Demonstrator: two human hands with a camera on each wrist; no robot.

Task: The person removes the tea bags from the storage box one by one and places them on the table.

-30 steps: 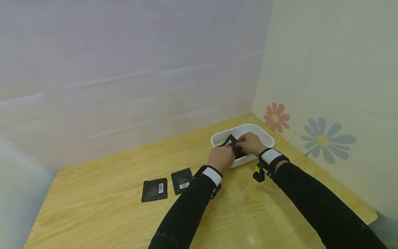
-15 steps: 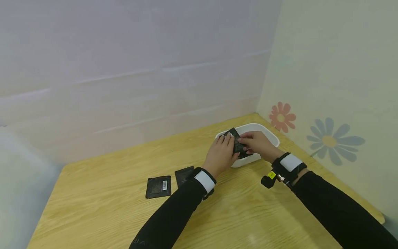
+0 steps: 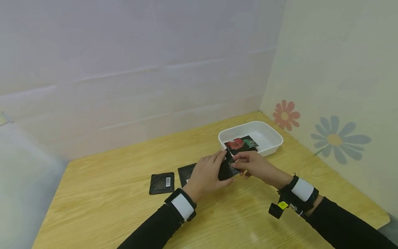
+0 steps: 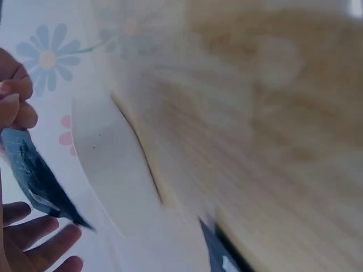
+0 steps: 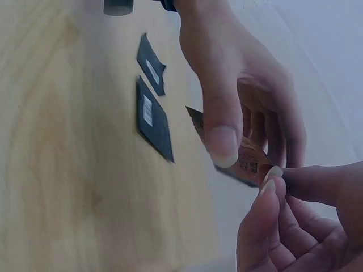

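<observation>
Head view shows both hands meeting above the table point(image 3: 102, 214), just in front of the white tray point(image 3: 273, 138). The right hand point(image 3: 256, 166) pinches one edge of a small black packet point(image 3: 226, 169) between thumb and fingertips. The left hand point(image 3: 206, 174) has its fingers nearly straight and laid along the other side of the packet, with the thumb under it. In the right wrist view, the right fingertips point(image 5: 271, 180) press together on the packet's corner. The packet is in the air between the two hands, near the tray. Inside the tray lie more packets, one red point(image 3: 234, 143) and one green point(image 3: 249, 141). Two more black packets point(image 3: 162, 183) lie flat on the table, left of the hands.
</observation>
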